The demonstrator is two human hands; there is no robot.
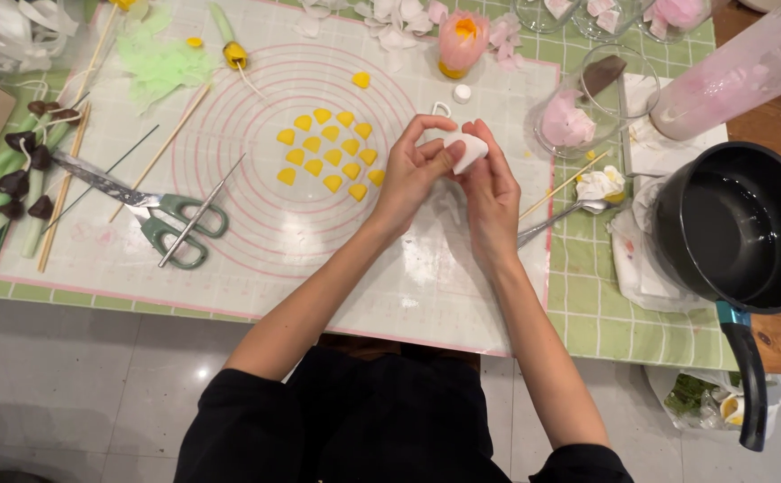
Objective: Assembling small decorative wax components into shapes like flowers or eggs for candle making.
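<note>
White lump (468, 150), half hidden by fingers (489, 165)

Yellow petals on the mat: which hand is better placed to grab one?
Left, probably. The left hand sits right beside the yellow petals; the right hand is on the far side of the white piece both hands pinch.
</note>
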